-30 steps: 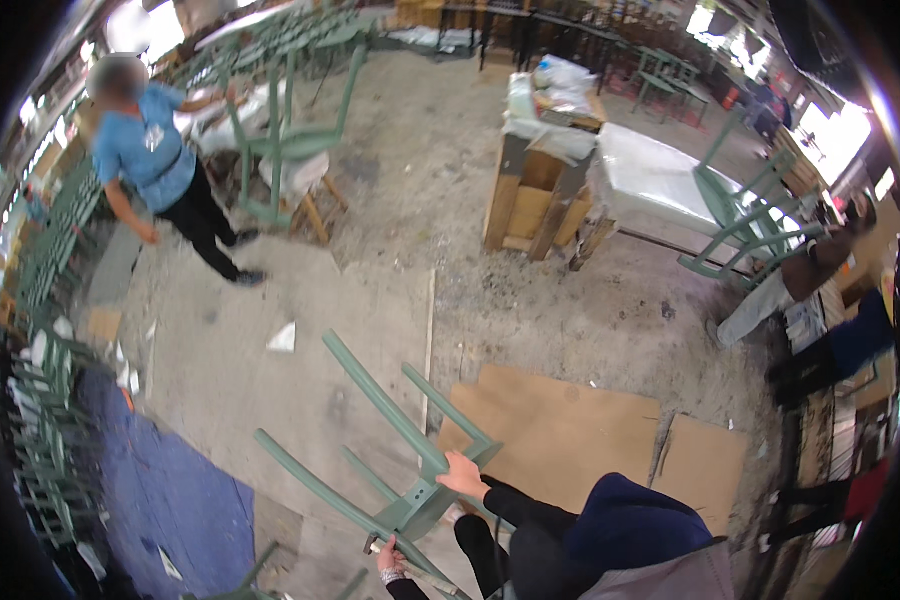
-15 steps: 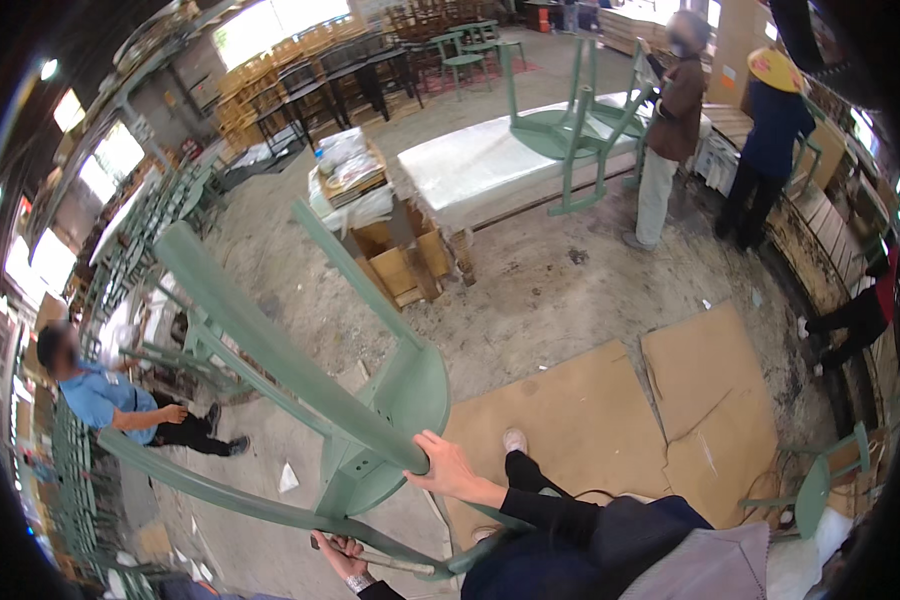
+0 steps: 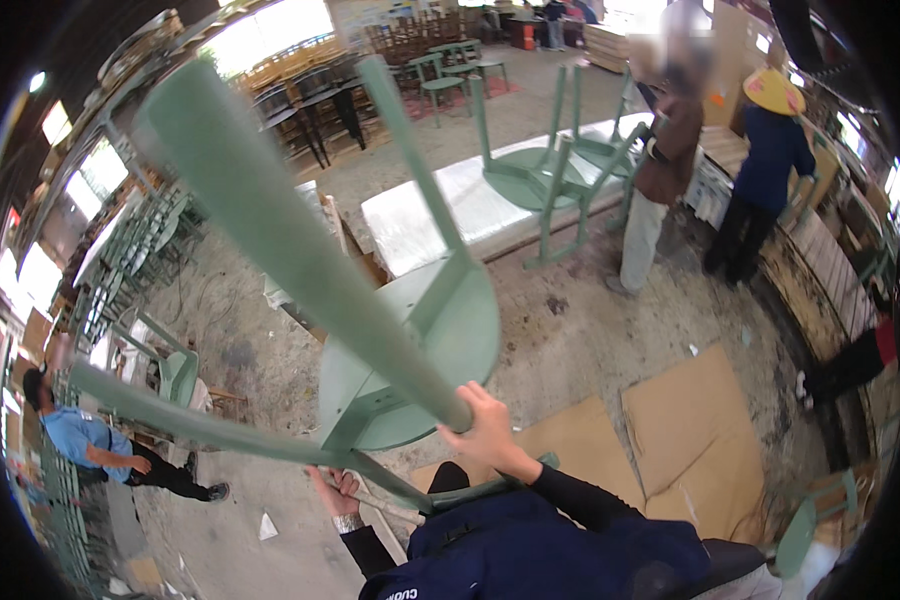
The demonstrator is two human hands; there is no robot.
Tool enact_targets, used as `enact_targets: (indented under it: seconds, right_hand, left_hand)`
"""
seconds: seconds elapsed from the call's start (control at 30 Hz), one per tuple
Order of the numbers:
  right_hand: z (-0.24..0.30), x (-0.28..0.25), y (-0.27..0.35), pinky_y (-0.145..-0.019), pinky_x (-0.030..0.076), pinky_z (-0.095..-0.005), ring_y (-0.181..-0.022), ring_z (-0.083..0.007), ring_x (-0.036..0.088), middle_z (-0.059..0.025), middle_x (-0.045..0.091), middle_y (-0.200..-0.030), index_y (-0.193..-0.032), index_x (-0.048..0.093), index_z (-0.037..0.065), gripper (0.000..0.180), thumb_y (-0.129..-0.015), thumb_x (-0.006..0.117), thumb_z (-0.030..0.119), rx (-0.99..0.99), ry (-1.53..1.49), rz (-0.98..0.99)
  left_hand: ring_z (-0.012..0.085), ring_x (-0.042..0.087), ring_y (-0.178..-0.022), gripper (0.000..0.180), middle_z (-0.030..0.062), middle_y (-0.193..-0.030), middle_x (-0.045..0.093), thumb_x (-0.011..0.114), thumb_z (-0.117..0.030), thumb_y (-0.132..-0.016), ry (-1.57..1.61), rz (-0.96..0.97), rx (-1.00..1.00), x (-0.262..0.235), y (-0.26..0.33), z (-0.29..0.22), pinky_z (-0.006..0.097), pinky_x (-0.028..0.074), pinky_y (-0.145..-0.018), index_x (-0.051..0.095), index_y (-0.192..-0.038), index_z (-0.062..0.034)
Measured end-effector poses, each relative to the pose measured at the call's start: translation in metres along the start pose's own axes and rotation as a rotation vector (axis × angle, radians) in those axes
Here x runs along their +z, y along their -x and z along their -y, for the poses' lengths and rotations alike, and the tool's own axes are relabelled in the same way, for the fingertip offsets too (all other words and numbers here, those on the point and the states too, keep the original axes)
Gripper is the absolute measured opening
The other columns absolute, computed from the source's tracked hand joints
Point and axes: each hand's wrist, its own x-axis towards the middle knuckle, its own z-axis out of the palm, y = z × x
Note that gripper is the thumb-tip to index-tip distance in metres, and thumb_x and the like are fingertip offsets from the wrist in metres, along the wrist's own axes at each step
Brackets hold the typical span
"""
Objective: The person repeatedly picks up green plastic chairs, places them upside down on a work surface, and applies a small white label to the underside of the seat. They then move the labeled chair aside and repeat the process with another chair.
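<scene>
A green wooden chair (image 3: 410, 300) is tipped over in front of me, its seat underside showing and legs pointing up and away. My right hand (image 3: 490, 435) is closed round the near end of its thick post (image 3: 340, 300), which slants toward the upper left. Lower and to the left, my left hand (image 3: 335, 490) is closed beside another chair leg (image 3: 200, 420). A thin pale stick-like thing (image 3: 390, 508) runs out from its fingers; its kind is unclear. My body hides the chair's nearest parts.
Two more green chairs lie upturned on a white-covered bench (image 3: 420, 215), beside a person in brown (image 3: 667, 160). Another person wears a yellow hat (image 3: 773, 92); one in blue (image 3: 80, 437) is at left. Cardboard sheets (image 3: 695, 430) cover some floor. Rows of green chairs (image 3: 150, 240) line the left.
The chair has swung up and to the right, its post ends nearer to me. Both hands have moved with it: the left upward, the right up and rightward.
</scene>
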Motion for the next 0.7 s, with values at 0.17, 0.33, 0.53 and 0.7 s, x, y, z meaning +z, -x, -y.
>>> enact_targets:
  seconds: [0.17,0.33,0.53,0.7]
  right_hand:
    - [-0.065,0.008,-0.085,-0.057,0.045,-0.0386,-0.068,-0.0339,0.056,-0.0106,0.050,-0.079,-0.085,0.055,0.007,0.031,-0.059,0.070,0.014,0.033,-0.023,-0.152]
    - [-0.113,0.019,-0.198,-0.064,0.047,-0.0344,-0.073,-0.0324,0.059,-0.0138,0.058,-0.085,-0.092,0.061,0.003,0.034,-0.059,0.069,0.008,0.084,0.030,-0.234]
    - [-0.158,0.021,-0.311,-0.060,0.045,-0.0351,-0.068,-0.0306,0.056,-0.0106,0.053,-0.078,-0.090,0.060,0.006,0.034,-0.058,0.069,0.012,0.160,0.124,-0.292]
    - [-0.212,0.029,-0.391,-0.061,0.045,-0.0409,-0.072,-0.0330,0.056,-0.0090,0.051,-0.081,-0.088,0.056,0.010,0.032,-0.060,0.070,0.019,0.183,0.069,-0.296]
  left_hand:
    - [0.0067,0.029,-0.038,0.050,-0.0037,-0.057,0.040,0.052,-0.064,-0.083,-0.114,0.095,-0.016,0.078,-0.108,0.025,0.021,0.019,-0.036,0.048,-0.073,-0.0156]
    - [0.0078,0.029,-0.043,0.038,-0.0041,-0.061,0.039,0.053,-0.055,-0.088,-0.069,0.210,-0.138,0.152,-0.231,0.044,0.021,0.022,-0.040,0.053,-0.078,-0.0177]
    - [0.0074,0.029,-0.042,0.036,-0.0040,-0.063,0.038,0.056,-0.051,-0.087,-0.146,0.267,-0.219,0.237,-0.358,0.053,0.022,0.022,-0.038,0.050,-0.079,-0.0162]
    - [0.0071,0.029,-0.041,0.039,-0.0039,-0.064,0.036,0.059,-0.052,-0.085,-0.274,0.157,-0.187,0.289,-0.427,0.064,0.022,0.020,-0.037,0.045,-0.080,-0.0159]
